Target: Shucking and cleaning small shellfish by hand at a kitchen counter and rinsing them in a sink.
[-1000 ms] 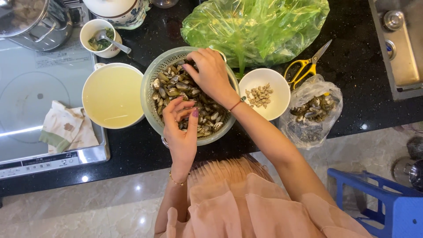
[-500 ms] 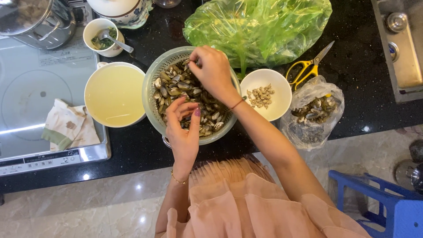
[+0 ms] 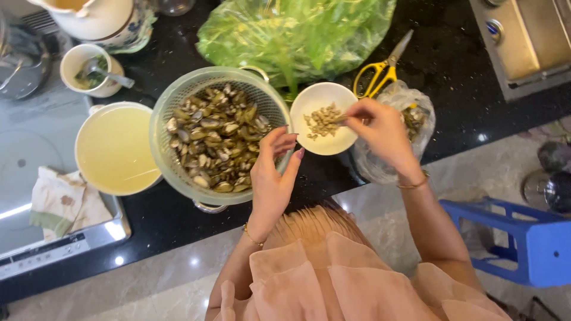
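A pale green colander (image 3: 159, 119) full of cooked clams (image 3: 217, 139) stands on the black counter. My left hand (image 3: 273, 175) rests at its right rim with the fingers curled; what they enclose is hidden. My right hand (image 3: 380, 128) hovers over the right side of a small white bowl (image 3: 333, 95), its fingertips pinched on a bit of clam meat above the pile of shelled clam meat (image 3: 321, 119). Under that hand lies a clear plastic bag of empty shells (image 3: 419, 122).
A pot of yellow broth (image 3: 116, 148) sits left of the colander, partly on a hob (image 3: 30, 148) with a folded cloth (image 3: 59, 202). Behind are a cup with a spoon (image 3: 89, 70), a green bag of vegetables (image 3: 297, 32), yellow scissors (image 3: 380, 68) and a sink (image 3: 523, 35). A blue stool (image 3: 517, 238) stands at right.
My right hand has left the colander and moved right to the white bowl. My left hand has shifted to the colander's right rim. The view has drawn closer.
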